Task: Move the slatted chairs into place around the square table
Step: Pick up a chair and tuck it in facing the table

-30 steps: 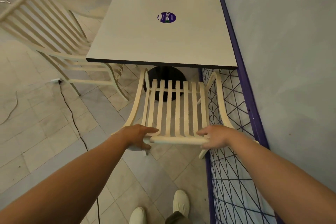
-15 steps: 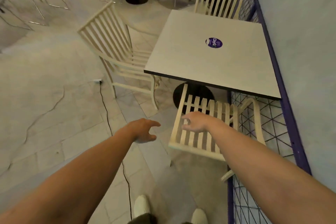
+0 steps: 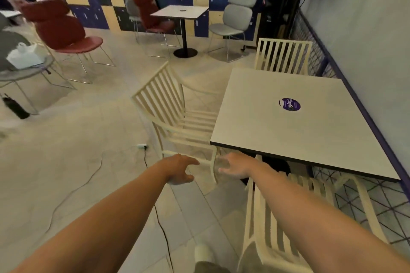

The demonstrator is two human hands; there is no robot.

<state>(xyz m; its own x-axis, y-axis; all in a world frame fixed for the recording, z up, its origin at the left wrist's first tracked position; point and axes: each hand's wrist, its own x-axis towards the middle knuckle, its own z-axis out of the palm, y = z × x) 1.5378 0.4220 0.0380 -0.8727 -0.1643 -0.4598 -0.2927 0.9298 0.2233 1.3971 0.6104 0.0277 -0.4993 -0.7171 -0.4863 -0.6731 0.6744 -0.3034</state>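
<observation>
Cream slatted near chair (image 3: pixel 249 224) now stands tucked under the near edge of the square table (image 3: pixel 277 131); both hands have left its back rail. Left hand (image 3: pixel 179 169) and right hand (image 3: pixel 235 166) are extended towards the left chair (image 3: pixel 165 101), fingers spread and released, grasping nothing, not yet touching it. That chair stands skewed at the table's left side, seat partly under the edge. Far chair (image 3: pixel 282 56) sits square at the far edge. Finding: near chair placed; left chair appears outstanding and likely needs straightening. Black cable (image 3: pixel 159 217) crosses the floor near its legs.
</observation>
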